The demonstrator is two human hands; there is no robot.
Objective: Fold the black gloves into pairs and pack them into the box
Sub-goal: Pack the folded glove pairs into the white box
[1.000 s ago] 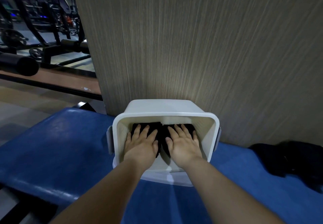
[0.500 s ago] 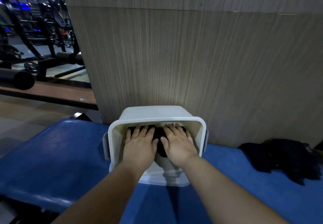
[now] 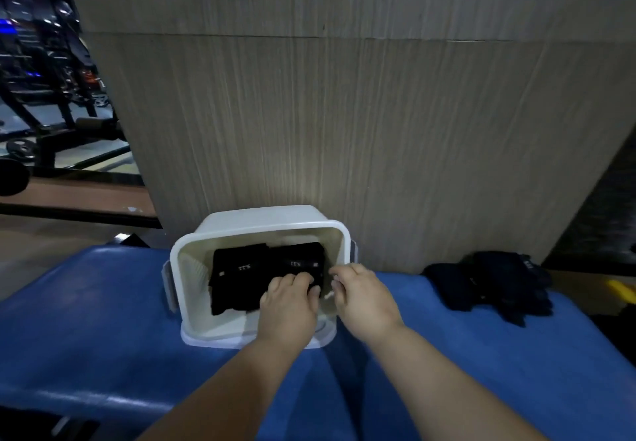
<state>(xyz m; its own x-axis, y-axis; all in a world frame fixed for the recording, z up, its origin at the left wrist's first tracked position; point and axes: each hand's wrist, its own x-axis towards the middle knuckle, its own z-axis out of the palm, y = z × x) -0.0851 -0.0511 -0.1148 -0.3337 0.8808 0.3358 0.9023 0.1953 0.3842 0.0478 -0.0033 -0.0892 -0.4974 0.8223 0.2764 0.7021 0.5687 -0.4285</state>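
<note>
The left hand (image 3: 289, 304) reaches into the box (image 3: 179, 265), knuckles up, its fingers curled down over the near edge of the right bundle (image 3: 300, 256) of folded black gloves and gripping it. The right hand (image 3: 363, 297) sits just beside it at 3 o'clock, its fingers bent at the box's right wall. Whether they pinch the rim or only touch it cannot be told.

The left bundle (image 3: 237, 278) lies at 10 o'clock from the left hand, apart from the fingers and touching the right bundle along its inner side. Both bundles lie on the box floor, toward the far wall.

Each bundle carries a small white mark on its upper face, three short characters with a little white tab beside them. They are too blurred to read with certainty.

The left bundle's long axis runs from 12 to 6 o'clock, leaning slightly so that its near end points toward 7. The right bundle looks squarer, and the left hand hides its near end, so its axis is unclear.

The white box stands on a blue padded bench (image 3: 86, 320), its open top facing up, with its far side close to a wood-grain wall panel (image 3: 344, 113).

At 3 o'clock from the right hand, well apart, a pile of loose gloves (image 3: 495, 284) lies on the bench. Gym equipment (image 3: 44, 96) stands at 10 o'clock.
</note>
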